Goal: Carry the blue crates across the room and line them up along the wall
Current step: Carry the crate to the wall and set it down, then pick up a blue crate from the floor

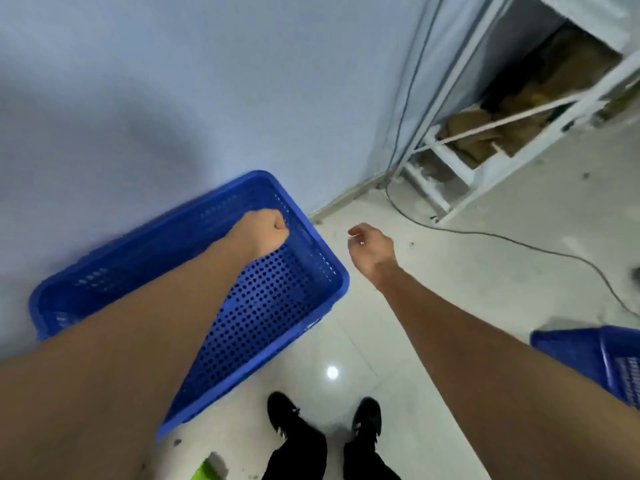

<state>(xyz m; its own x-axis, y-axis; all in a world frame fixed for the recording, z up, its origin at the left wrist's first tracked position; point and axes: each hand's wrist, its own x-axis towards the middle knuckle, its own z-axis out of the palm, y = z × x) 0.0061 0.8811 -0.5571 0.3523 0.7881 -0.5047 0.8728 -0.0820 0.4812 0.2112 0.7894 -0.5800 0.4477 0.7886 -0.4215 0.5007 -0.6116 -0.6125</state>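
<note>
Already the crate (270, 289) sat askew by the wall (173, 98), left grip (266, 232) fisted at its end rim, right grip (372, 247) loosely open and empty, so a one-handed shove might skew it further.
</note>
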